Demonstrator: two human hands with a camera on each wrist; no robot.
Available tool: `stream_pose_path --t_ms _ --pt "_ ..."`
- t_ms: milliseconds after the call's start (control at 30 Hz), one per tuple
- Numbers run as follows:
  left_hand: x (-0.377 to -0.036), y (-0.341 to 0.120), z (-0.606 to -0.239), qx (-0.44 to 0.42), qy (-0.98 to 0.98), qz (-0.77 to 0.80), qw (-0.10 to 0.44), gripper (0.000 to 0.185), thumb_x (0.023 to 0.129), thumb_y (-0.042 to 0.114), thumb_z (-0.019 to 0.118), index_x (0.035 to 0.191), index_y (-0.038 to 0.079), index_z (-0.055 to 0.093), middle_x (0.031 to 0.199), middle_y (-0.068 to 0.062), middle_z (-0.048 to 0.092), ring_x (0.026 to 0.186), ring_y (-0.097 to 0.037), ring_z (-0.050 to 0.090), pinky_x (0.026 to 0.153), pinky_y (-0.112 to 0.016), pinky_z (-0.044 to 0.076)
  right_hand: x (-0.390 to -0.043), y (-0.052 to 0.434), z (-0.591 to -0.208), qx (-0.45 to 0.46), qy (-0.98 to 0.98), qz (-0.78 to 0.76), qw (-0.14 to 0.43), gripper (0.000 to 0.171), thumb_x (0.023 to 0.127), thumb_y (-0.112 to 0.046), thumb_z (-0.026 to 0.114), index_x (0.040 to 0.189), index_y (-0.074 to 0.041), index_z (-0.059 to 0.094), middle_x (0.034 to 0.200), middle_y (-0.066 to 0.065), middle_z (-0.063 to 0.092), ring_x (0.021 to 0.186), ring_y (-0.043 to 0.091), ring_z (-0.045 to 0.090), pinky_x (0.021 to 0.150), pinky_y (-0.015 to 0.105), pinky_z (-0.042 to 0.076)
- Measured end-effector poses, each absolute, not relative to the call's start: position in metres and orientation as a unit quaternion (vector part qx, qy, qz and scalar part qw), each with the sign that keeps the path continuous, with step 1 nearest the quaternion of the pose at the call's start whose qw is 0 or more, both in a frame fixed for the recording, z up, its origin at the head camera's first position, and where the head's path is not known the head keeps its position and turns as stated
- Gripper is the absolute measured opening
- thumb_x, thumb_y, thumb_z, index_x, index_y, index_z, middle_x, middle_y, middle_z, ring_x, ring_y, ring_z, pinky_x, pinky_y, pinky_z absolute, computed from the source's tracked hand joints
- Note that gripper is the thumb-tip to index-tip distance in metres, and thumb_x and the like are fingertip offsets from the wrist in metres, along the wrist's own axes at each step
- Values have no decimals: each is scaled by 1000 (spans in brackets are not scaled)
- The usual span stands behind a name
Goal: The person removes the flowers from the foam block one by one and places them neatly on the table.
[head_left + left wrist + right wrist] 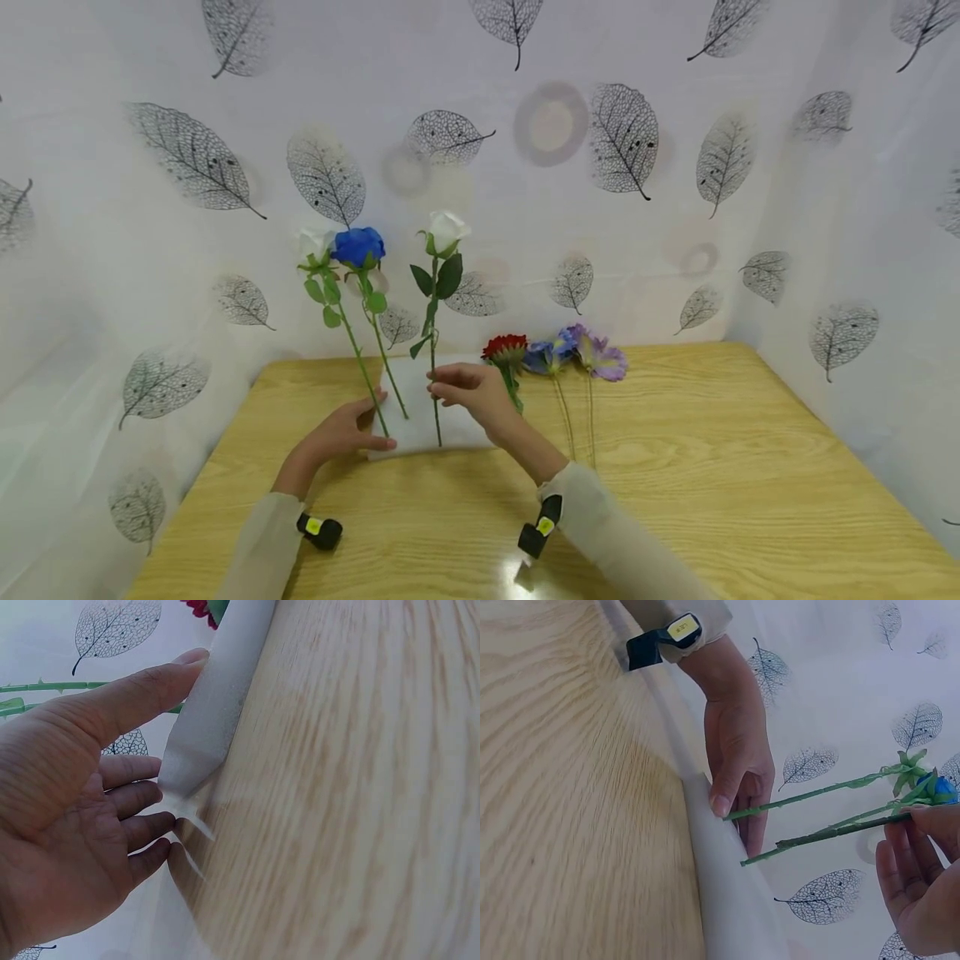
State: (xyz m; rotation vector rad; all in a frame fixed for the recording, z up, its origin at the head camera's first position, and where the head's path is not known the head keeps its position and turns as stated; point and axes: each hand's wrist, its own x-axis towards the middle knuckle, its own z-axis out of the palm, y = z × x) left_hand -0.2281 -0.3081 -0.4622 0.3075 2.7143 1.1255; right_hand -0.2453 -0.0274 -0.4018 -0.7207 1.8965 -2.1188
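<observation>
A white foam block [420, 417] lies on the wooden table [712, 467]. Three artificial roses stand upright in it: a white rose [315, 246], a blue rose [358, 247] and a second white rose [447, 230]. My right hand [461, 385] pinches the stem of that second white rose just above the block. In the right wrist view the right hand [922, 885] grips the dark stem [832, 834] beside the blue rose [939, 787]. My left hand [352, 429] rests with straight fingers on the block's left edge. In the left wrist view the left hand [90, 765] lays its thumb along the foam block [217, 697].
Three loose flowers lie on the table right of the block: a red one [505, 348], a blue one [547, 357] and a purple one [602, 358]. White cloth printed with leaves [622, 137] walls in the back and both sides of the table.
</observation>
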Motion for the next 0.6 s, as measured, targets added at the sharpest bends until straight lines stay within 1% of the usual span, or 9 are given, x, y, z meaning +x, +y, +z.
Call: stream_pose_path --t_ms 67,100,133,167,300,400,600 --pt "-228 -308 -462 102 915 378 94 106 82 42 85 158 -2 27 165 -24 26 152 -46 26 121 -62 28 -246 -24 -400 -250 652 -709 99 27 94 -1 69 119 11 69 118 23 74 86 5 73 78 28 62" --pt "-228 -308 -462 103 916 377 94 106 82 42 85 158 -3 27 165 -24 25 152 -46 26 121 -62 27 -246 -22 -399 -253 657 -703 98 27 94 -2 70 118 10 70 117 24 74 86 5 73 78 28 62" --pt "-228 -308 -462 104 916 375 94 106 82 43 85 158 -3 27 165 -24 25 152 -46 25 121 -62 28 -246 -20 -398 -258 663 -696 95 26 94 -3 71 117 9 71 114 22 75 86 6 73 78 31 63" --pt "-228 -308 -462 105 916 376 94 106 82 42 85 158 -3 27 165 -24 24 152 -46 25 121 -62 27 -246 -18 -397 -262 669 -690 93 26 94 -3 71 117 8 71 113 22 75 85 6 74 78 33 63" --pt "-227 -309 -462 104 915 377 97 106 82 41 85 158 -4 26 166 -25 23 152 -47 23 122 -62 26 -246 -8 -393 -282 686 -663 99 26 95 -6 71 117 7 71 112 24 74 88 8 74 83 46 63" --pt "-227 -308 -462 99 916 375 100 106 82 42 86 158 -3 27 166 -24 22 153 -46 22 122 -61 25 -245 1 -391 -289 696 -649 108 26 96 -6 70 119 7 71 114 26 73 89 7 73 85 49 62" --pt "-226 -308 -461 102 916 375 100 105 82 41 85 158 -3 27 166 -24 21 153 -46 21 123 -61 24 -246 18 -387 -291 704 -638 115 27 95 -4 70 118 8 70 114 26 73 89 7 73 81 39 64"
